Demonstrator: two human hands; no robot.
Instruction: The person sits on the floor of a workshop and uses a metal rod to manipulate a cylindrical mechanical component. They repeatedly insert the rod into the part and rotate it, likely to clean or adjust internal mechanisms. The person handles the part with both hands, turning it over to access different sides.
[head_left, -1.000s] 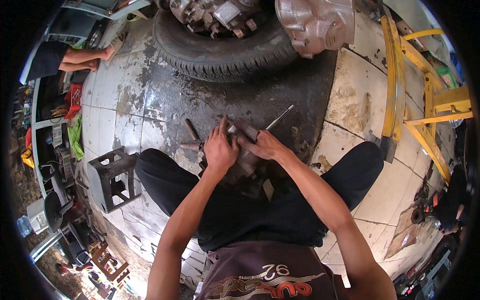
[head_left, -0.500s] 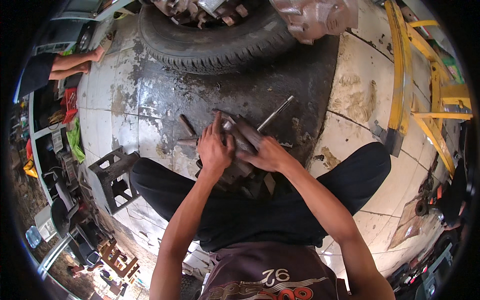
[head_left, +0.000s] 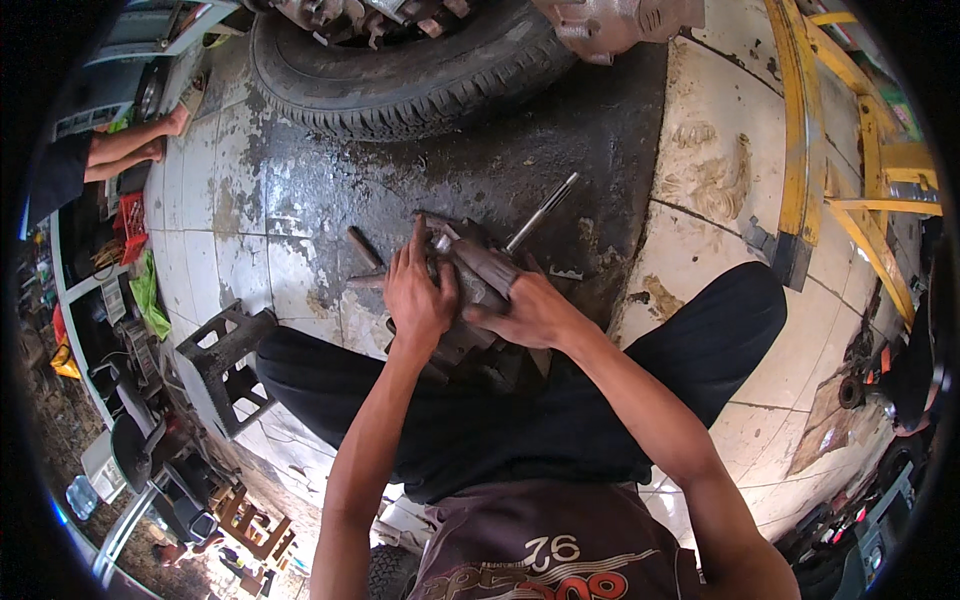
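Note:
A dark, greasy metal gearbox-like assembly (head_left: 475,335) lies between my bent legs, largely covered by my hands. My left hand (head_left: 420,300) grips its left side, index finger stretched forward along it and the other fingers curled. On the right side, my right hand (head_left: 530,308) is wrapped over the metal with its fingers darkened. A bright splined shaft (head_left: 542,212) sticks out to the far right of the assembly. Just left of my left hand, a short rusty rod (head_left: 364,247) rests on the stained floor. What lies beneath both palms is hidden.
Beyond the assembly lies a large tyre (head_left: 400,112), with a brown metal casting (head_left: 625,25) beside it. A black stool (head_left: 225,365) stands by my left knee, a yellow steel frame (head_left: 795,140) at the right. Another person's legs (head_left: 130,148) show at far left.
The view has shifted slightly. Both hands stay on the assembly in nearly the same grip, and my right fingers have moved a little over the metal.

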